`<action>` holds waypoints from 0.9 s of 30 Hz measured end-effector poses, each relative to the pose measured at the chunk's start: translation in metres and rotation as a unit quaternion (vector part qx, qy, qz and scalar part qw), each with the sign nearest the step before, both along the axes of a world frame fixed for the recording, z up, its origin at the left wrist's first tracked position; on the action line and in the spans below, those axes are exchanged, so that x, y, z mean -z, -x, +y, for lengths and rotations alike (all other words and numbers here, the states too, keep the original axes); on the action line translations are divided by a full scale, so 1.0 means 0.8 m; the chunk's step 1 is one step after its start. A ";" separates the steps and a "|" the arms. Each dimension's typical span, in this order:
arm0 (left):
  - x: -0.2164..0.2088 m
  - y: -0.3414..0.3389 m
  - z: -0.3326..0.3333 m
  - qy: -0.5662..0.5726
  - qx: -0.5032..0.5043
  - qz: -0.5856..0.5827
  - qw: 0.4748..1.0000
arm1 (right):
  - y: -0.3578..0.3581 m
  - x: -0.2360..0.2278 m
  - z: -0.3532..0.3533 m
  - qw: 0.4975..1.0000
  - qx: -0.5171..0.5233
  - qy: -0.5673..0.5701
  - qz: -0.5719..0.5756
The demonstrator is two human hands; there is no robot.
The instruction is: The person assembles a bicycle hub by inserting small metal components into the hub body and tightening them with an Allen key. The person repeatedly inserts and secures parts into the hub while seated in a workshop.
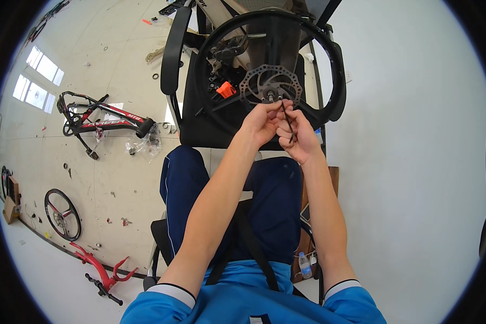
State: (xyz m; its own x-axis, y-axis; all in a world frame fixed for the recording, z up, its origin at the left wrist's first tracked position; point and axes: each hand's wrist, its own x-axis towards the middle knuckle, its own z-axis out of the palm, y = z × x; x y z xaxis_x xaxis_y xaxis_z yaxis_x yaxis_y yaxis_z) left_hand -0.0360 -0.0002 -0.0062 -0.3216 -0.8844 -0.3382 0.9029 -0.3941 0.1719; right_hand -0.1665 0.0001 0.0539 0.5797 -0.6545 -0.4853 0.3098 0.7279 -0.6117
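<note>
A black bicycle wheel (204, 59) with a brake disc rotor (247, 85) at its hub lies on the seat of a black chair in front of me. My right hand (301, 135) is closed round a thin black hex key (288, 122), whose upper end reaches the lower edge of the rotor. Close beside it, my left hand (260, 123) is closed in a pinch by the key's upper end and the hub. What lies between the left fingertips is hidden.
An orange piece (226, 89) and dark bike parts lie on the chair seat (191, 121). On the floor to the left are a black and red bike frame (113, 120), a smaller wheel (63, 215) and a red fork (100, 268). A plastic bottle (305, 265) stands at lower right.
</note>
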 end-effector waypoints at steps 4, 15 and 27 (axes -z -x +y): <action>0.005 0.000 -0.001 0.002 0.003 0.004 1.000 | -0.003 -0.018 0.007 0.994 -0.009 0.036 0.102; -0.014 0.003 0.008 0.009 -0.006 -0.020 1.000 | 0.000 -0.021 0.013 0.988 -0.039 0.086 0.125; -0.020 0.000 0.003 -0.083 0.003 -0.038 0.996 | 0.005 -0.039 0.020 0.943 -0.076 0.158 0.284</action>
